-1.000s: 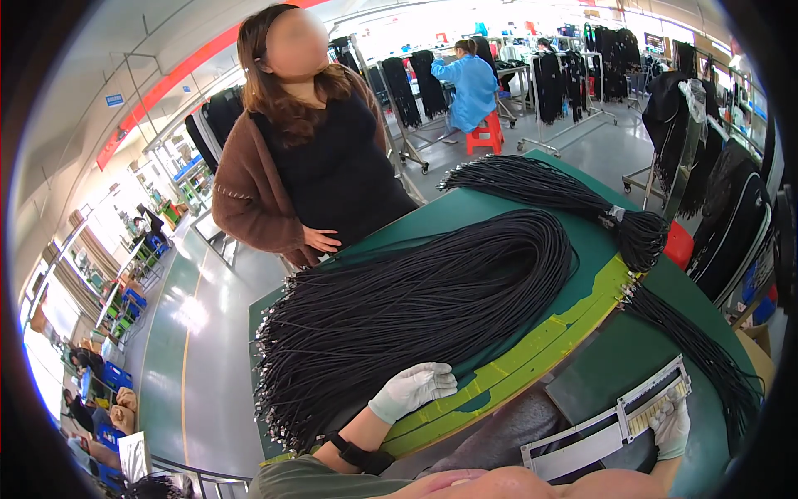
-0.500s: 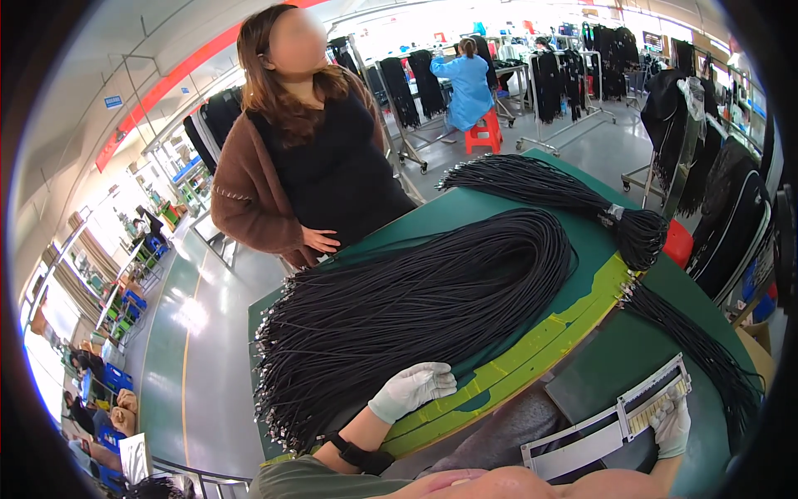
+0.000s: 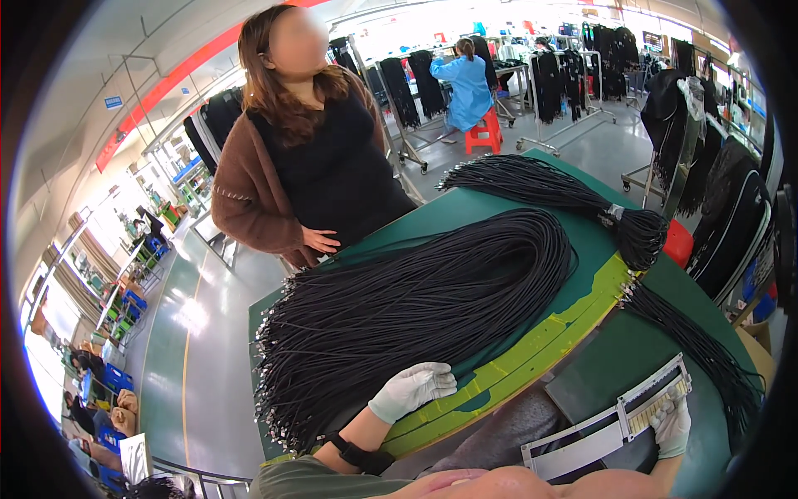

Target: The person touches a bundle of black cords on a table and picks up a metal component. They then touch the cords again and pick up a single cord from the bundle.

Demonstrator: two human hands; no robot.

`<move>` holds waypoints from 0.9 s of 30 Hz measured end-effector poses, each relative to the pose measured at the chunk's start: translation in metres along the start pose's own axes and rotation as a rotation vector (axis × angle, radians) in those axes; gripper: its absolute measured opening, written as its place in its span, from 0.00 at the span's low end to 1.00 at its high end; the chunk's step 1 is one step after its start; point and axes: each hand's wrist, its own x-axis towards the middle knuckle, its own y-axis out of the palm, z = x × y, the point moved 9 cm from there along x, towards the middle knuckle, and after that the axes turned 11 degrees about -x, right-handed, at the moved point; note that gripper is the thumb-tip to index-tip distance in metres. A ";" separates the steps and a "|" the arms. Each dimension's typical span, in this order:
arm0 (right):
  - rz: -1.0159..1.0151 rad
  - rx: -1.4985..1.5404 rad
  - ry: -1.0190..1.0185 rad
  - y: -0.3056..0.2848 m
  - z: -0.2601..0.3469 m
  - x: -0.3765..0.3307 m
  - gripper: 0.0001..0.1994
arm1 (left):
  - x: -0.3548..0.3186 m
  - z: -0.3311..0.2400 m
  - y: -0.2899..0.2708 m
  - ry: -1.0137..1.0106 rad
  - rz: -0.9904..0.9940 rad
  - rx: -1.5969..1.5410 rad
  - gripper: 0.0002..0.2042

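Note:
My left hand, in a pale work glove, rests at the near edge of a big looped bundle of black cords. Its fingers are loosely bent, and nothing shows in them. Small metal ends line the bundle's left side. At the lower right, my right hand, gloved too, grips the right end of a long pale frame with a cream strip set in it. Part of that hand's grip is hidden.
More cord bundles lie at the table's far side and right side. Yellow-green tape runs along a raised edge of the green table. Across it stands a person in a brown cardigan. Behind, another person sits on a red stool.

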 end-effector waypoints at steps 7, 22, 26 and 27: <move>0.009 -0.009 -0.008 0.000 0.001 0.000 0.19 | 0.001 0.001 0.000 -0.007 -0.006 -0.001 0.17; 0.055 0.006 -0.020 0.006 0.003 -0.002 0.19 | 0.000 0.000 0.003 -0.004 0.002 -0.015 0.18; 0.070 0.015 -0.021 0.009 0.004 -0.003 0.19 | 0.001 0.000 0.001 -0.008 -0.021 0.025 0.18; 0.074 0.018 -0.024 0.010 0.004 -0.003 0.19 | 0.002 0.000 0.001 -0.008 -0.021 0.025 0.18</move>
